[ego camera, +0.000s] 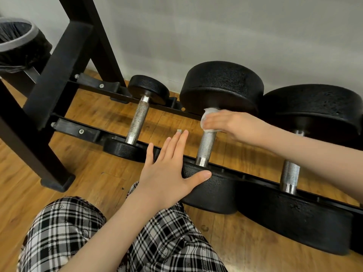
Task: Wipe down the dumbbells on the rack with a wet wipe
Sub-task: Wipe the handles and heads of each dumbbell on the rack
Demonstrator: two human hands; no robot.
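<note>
Head view shows the right hand wrapped around a crumpled white wet wipe, squeezing it on the bumpy silver metal handle of the middle black round dumbbell on the low black metal rack. The left hand is flat, fingers apart, holding the near weight steady. Best to slide the wipe along the whole handle, twisting it all the way around.
</note>
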